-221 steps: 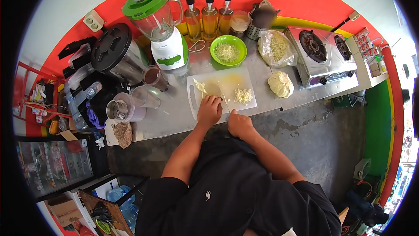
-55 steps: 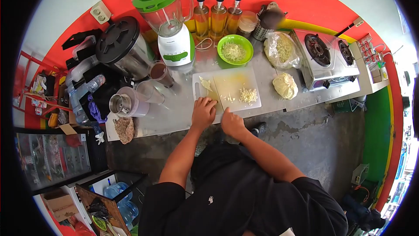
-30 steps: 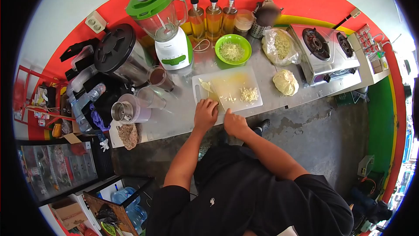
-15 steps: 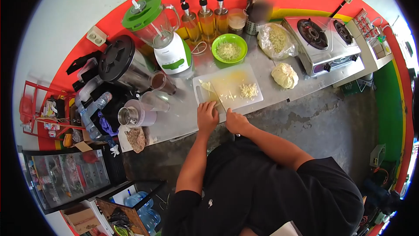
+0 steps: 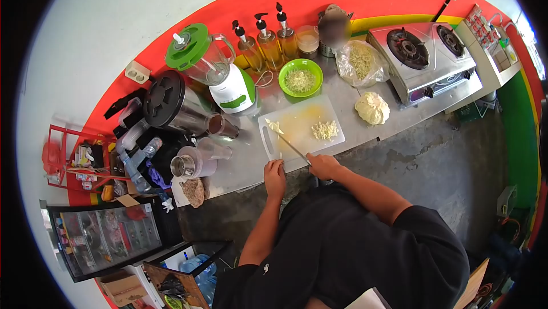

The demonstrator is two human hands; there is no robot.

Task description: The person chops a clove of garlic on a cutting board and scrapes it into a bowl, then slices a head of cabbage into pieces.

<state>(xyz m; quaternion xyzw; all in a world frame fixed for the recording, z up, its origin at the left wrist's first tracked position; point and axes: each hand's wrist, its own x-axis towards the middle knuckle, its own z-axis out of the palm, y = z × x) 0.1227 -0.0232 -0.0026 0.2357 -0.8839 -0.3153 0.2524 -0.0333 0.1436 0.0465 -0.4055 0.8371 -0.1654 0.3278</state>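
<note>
Drew left hand back to near edge of cutting board, swung knife leftward to cabbage piece.
Holds left hand apart from that pale, ragged piece, with fingers bent; cannot tell if holding anything. Grips thin, metallic knife in right hand, slanting it over smooth white board. Has finely chopped heap beyond right hand, then round, wrinkled cabbage on shiny metal worktop.

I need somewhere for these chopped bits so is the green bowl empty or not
Not empty: the green bowl holds pale shreds, though bare green wall shows around them.
</note>
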